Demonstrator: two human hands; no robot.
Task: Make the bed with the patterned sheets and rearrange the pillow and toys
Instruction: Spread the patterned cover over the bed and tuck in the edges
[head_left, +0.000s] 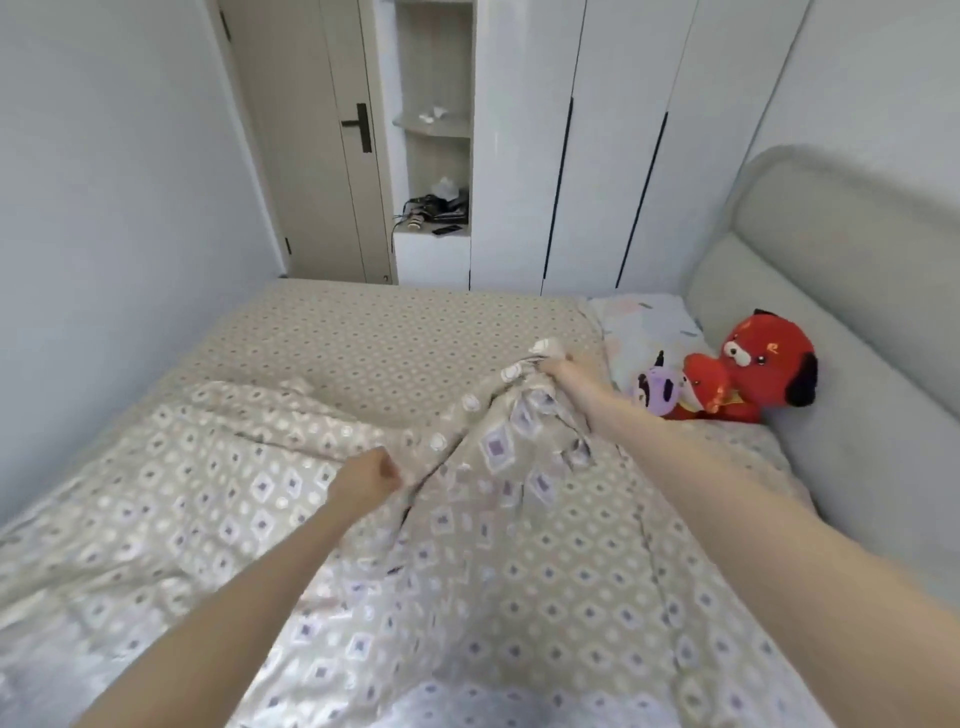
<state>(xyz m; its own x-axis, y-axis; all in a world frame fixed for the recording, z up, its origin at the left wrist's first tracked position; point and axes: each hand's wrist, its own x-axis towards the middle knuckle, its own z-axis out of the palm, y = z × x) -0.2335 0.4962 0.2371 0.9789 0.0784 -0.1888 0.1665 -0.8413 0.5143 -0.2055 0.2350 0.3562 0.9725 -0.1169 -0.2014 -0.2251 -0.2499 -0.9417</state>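
A beige patterned duvet (218, 499) lies rumpled over the near half of the bed, on a matching fitted sheet (384, 338). My left hand (366, 475) grips a fold of the duvet near the middle. My right hand (558, 369) reaches farther and grips a bunched edge of the same duvet, lifted off the sheet. A pale printed pillow (644, 327) lies at the head end against the headboard. A red plush dog (758, 369) and a small purple plush toy (657, 389) sit beside the pillow, just right of my right hand.
A grey padded headboard (841, 291) runs along the right. White wardrobe doors (613, 156) stand behind the bed, with an open shelf niche (436, 208) holding cables and small items. A door (311, 156) is at the back left, and a wall borders the bed's left side.
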